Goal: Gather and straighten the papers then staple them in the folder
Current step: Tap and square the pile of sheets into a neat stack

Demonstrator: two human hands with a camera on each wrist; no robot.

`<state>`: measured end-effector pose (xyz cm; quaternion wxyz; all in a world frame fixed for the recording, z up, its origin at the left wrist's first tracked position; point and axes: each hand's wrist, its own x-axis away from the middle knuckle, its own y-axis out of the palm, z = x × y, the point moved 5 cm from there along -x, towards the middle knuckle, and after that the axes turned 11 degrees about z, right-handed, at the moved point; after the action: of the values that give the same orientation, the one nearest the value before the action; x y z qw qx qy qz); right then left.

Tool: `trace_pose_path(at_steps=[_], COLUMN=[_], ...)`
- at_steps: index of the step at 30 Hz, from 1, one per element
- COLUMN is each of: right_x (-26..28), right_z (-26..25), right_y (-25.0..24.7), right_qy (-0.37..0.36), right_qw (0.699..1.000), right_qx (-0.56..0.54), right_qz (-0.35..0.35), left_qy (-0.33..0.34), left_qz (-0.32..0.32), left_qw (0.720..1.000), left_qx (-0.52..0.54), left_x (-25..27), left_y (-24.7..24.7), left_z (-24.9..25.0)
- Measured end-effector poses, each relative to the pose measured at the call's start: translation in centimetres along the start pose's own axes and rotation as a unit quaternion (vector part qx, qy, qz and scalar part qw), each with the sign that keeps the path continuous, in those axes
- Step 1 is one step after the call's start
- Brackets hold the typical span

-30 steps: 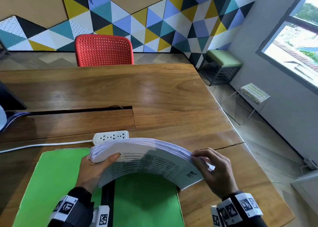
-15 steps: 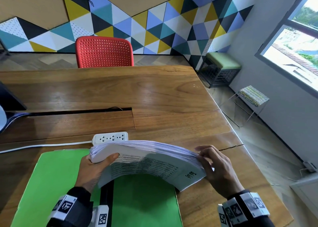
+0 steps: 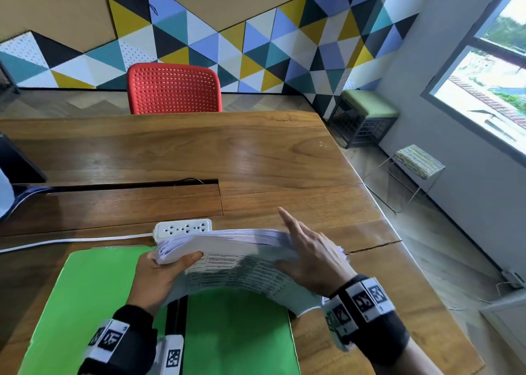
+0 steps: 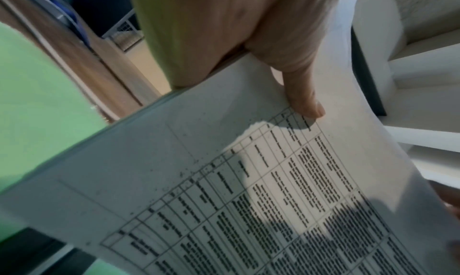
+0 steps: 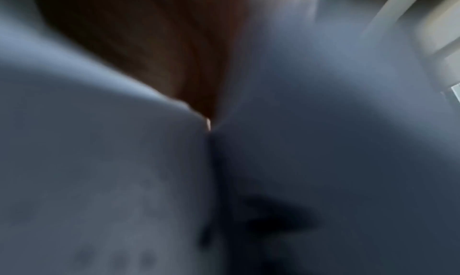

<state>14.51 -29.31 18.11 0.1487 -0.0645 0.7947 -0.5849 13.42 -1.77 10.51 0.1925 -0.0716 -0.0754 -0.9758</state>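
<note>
A thick stack of printed papers (image 3: 233, 249) is held bowed above the open green folder (image 3: 236, 335) on the wooden table. My left hand (image 3: 168, 266) grips the stack's left end, thumb on the printed front sheet (image 4: 248, 181); that thumb (image 4: 306, 100) shows close up in the left wrist view. My right hand (image 3: 308, 252) lies over the stack's right end with straight fingers, index finger lifted. The right wrist view is blurred, filled with grey paper (image 5: 323, 141). A black strip (image 3: 178, 315) runs down the folder's middle. No stapler is in view.
A white power strip (image 3: 183, 228) with its cord lies just beyond the papers. A cable slot (image 3: 113, 187) cuts the table's middle. A red chair (image 3: 173, 90) stands at the far side. The table's right edge (image 3: 398, 232) is close to my right hand.
My right hand has let go of the stack's right edge and now lies over its top with fingers stretched out. The left hand keeps its grip on the left end.
</note>
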Motion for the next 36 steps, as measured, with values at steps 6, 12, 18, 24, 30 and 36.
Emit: trace_pose_path(at_steps=[6,12,18,24,30,36], right_x=[-0.6,0.9,2.1,1.2,1.7,3.1], right_z=[0.3,2.9,3.3,2.2,1.5,3.5], right_y=[-0.7,-1.2,3.0,5.0,8.4,15.0], right_qy=[-0.001,0.154,0.292,0.240,0.227,0.316], right_qw=[0.997,0.916,0.780,0.837,0.806,0.851], right_qx=[-0.066,-0.362,-0.545,-0.449,-0.484,-0.383], right_qz=[0.043,0.082,0.097,0.201,0.255,0.172], left_qy=[0.151,0.128,-0.190,0.022,0.084,-0.007], left_qz=[0.034,0.217,-0.082,0.036,0.116,0.069], left_qw=[0.984,0.967,0.977,0.995,0.989,0.994], left_qx=[-0.087,0.032,-0.057,-0.086,-0.042,-0.080], left_x=[0.3,-1.1,1.9,1.2,1.2,0.3], left_y=[1.6,-0.4,4.9,6.1,6.2,6.3], left_z=[6.8,7.3,-1.3,-0.8,-1.9,-6.3])
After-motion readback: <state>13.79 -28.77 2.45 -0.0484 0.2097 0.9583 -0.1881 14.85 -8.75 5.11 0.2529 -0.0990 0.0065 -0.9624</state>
